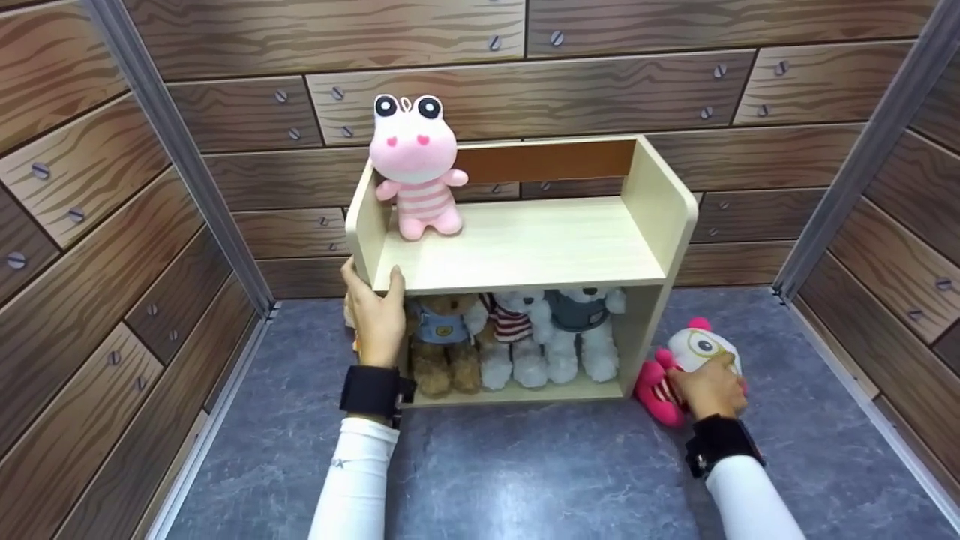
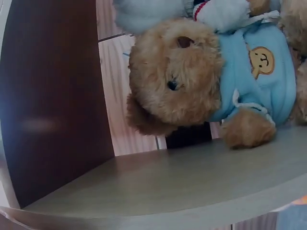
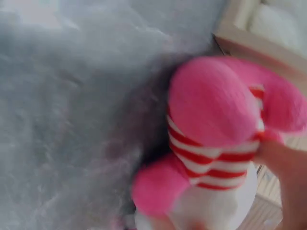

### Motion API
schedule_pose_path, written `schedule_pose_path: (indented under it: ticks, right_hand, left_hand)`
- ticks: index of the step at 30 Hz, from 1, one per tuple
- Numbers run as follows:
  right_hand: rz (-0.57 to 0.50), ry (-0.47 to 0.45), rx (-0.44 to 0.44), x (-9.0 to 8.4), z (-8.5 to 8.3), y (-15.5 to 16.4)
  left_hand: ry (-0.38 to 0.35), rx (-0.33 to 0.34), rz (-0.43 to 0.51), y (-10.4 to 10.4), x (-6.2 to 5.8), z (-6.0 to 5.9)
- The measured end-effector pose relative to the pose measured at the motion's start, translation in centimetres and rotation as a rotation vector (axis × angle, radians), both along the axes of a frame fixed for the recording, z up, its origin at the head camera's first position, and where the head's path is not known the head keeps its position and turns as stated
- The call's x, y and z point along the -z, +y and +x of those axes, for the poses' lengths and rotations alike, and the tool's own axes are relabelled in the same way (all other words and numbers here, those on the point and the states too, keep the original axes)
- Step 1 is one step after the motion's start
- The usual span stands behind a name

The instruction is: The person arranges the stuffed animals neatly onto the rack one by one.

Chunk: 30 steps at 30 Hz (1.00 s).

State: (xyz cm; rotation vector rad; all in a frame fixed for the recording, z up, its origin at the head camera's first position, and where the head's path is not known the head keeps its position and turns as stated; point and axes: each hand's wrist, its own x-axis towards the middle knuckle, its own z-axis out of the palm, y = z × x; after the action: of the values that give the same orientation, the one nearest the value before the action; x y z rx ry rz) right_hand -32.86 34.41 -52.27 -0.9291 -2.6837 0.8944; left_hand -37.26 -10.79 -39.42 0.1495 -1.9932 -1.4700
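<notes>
A small pale wooden shelf (image 1: pixel 525 240) stands in the middle. My left hand (image 1: pixel 379 319) grips its left side panel at the height of the upper board, thumb at the front edge. To the right of the shelf, my right hand (image 1: pixel 711 386) holds a hot-pink and white plush toy (image 1: pixel 686 345) with a round yellow-ringed eye. In the right wrist view, the plush toy (image 3: pixel 211 105) shows pink limbs and a red-and-white striped body, with my thumb against its side. A pink frog-like plush (image 1: pixel 416 161) sits upright on the upper board's left end.
Below the upper board are a brown teddy bear (image 1: pixel 446 341) in a blue top and white plush bears (image 1: pixel 581 337). An orange-yellow thing (image 1: pixel 352 334) lies partly hidden left of the shelf. Wood-patterned walls (image 1: pixel 480 97) enclose the grey floor (image 1: pixel 525 472).
</notes>
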Motion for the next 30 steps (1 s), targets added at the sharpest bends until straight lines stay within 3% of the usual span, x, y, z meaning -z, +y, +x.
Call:
schedule_pose_path:
  ticks: [3, 8, 13, 18, 22, 25, 30]
  right_hand:
    - [-0.075, -0.146, -0.037, -1.2, 0.1, 1.0]
    - [-0.198, -0.168, -0.072, -2.1, 0.3, 2.2]
    - [-0.330, -0.063, -0.114, -1.2, 0.1, 2.8]
    - [-0.626, 0.060, -0.154, 0.1, 0.7, 3.1]
    - [-0.781, 0.115, -0.147, 0.2, 1.0, 2.8]
    - [-0.735, 0.131, -0.150, 0.1, 0.7, 2.2]
    - [-0.376, 0.077, -0.134, 0.4, 0.0, 1.0]
  left_hand:
    - [0.011, 0.031, 0.042, 0.6, 0.0, -0.3]
    - [0.035, 0.096, 0.107, 1.4, -0.1, -0.8]
    - [0.042, 0.108, 0.131, 1.3, -0.1, -0.7]
    - [0.044, 0.110, 0.136, 0.7, 0.3, -0.3]
    - [0.006, 0.130, 0.156, 0.4, 0.7, 0.5]
    - [-0.020, 0.135, 0.176, 0.4, 0.9, 0.9]
    - [-0.021, 0.114, 0.223, 0.6, 1.4, 1.1]
